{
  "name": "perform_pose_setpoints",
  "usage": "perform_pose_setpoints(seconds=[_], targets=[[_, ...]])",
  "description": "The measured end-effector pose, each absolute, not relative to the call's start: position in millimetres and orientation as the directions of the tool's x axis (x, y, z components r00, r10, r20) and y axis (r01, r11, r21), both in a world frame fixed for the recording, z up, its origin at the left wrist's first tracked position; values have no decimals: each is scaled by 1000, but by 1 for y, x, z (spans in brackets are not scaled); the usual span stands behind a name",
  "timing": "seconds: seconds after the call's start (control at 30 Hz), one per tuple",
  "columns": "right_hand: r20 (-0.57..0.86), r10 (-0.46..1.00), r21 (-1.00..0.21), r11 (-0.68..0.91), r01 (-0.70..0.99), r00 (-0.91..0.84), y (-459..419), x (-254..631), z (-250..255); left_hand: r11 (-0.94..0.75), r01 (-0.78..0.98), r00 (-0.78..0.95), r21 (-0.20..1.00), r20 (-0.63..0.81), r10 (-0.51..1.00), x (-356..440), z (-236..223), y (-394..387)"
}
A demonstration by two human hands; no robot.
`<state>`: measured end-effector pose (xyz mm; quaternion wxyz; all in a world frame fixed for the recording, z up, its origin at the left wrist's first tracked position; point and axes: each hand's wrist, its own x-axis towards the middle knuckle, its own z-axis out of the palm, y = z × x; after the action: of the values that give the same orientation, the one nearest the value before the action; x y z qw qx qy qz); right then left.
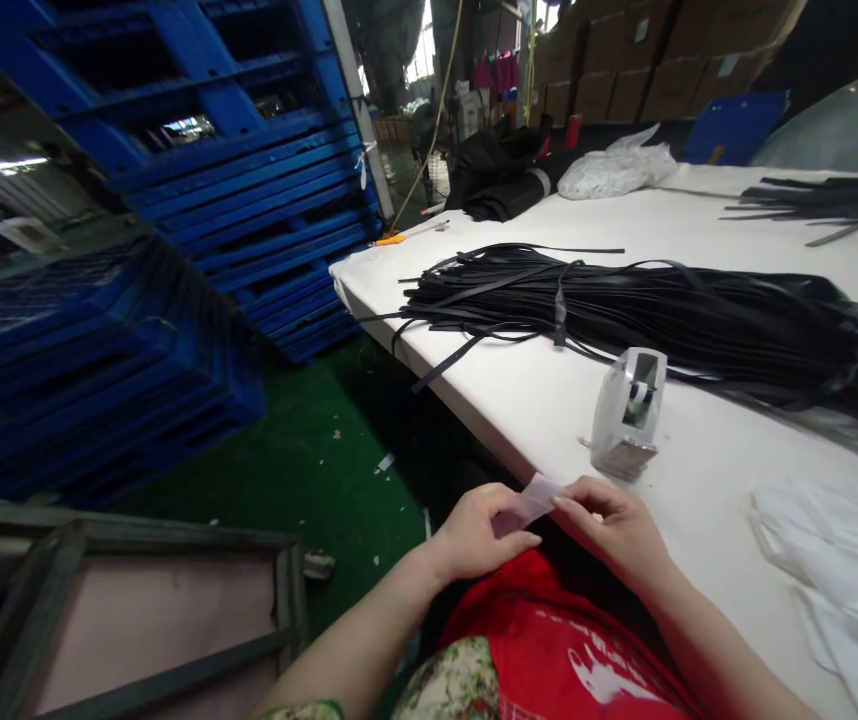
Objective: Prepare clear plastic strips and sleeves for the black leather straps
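Beside the green floor we have a broad white-topped table, carrying a long bundle of flat black straps. Nearer us stands a grey tape dispenser, apart from both hands. Our left hand grips one end of a small, pale, translucent strip, while our right hand pinches the other, at the table's near edge. Uneven pulling could crease the strip; if it is sticky, slack could let it fold onto itself, and a loosened pinch could drop it.
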<state>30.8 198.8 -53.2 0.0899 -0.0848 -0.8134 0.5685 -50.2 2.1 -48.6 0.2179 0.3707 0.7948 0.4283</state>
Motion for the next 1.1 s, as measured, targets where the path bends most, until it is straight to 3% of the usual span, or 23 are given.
perform_pose_setpoints(seconds=[0.17, 0.4, 0.5, 0.6, 0.8, 0.97, 1.1], targets=[[61, 130, -893, 449, 4, -990, 198, 37, -45, 341, 401, -697, 850, 42, 716, -51, -32, 19], [-21, 46, -922, 386, 37, -999, 204, 42, -51, 320, 146, -733, 936, -115, 671, -58, -25, 25], [-46, -71, -935, 355, 18, -996, 194, 38, -55, 242, 48, -674, 969, -147, 724, -64, -23, 28], [-47, -85, -950, 313, 19, -995, 182, 34, -57, 172, -7, -637, 985, -137, 759, -71, -20, 31], [-104, -172, -990, 116, 85, -980, 184, 30, -61, 4, -392, -394, 920, -172, 903, -83, -6, 32], [-105, -134, -988, 124, 89, -985, 186, 27, -63, -34, -340, -283, 940, -68, 957, -85, -6, 41], [-181, -60, -981, 75, 176, -982, 185, 30, -64, -143, -360, -470, 922, -46, 882, -84, -30, 46]])
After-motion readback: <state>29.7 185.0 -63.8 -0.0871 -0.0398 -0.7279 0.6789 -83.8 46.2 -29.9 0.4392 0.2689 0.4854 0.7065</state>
